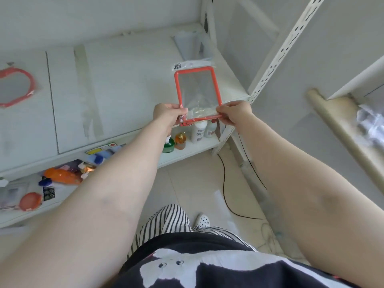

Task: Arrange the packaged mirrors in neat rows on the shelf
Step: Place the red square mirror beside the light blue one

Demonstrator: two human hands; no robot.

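Holding the orange-framed rectangular mirror in its clear plastic bag (pixel 198 94) out over the right end of the white metal shelf (pixel 128 80) — that's where we're at. Looks to us like the placing step: the mirror is up in the air, not set down yet, tilted away from us with its barcode header at the far end.

Starting close in: both arms stretch forward from the body, forearms nearly straight. The left hand (pixel 167 114) has its fingers curled round the near-left corner of the frame, and the right hand (pixel 234 114) pinches the near-right corner the same way, so both are grasping the mirror by its bottom edge, with crinkled plastic bunched between them.

Just below the hands, on the lower shelf, stand a green pump bottle (pixel 168 144), an orange pump bottle (pixel 180 140) and two white bottles (pixel 204 129).

Further out, the shelf top looks mostly bare, with a round-ish red-framed packaged mirror (pixel 15 87) lying flat way off at the left, well apart from ours.

Next move, we reckon, calls for lowering this one flat, edges square to the shelf front, and lining it up with the other one — the slippery bag could let it slide, so set it down gently.
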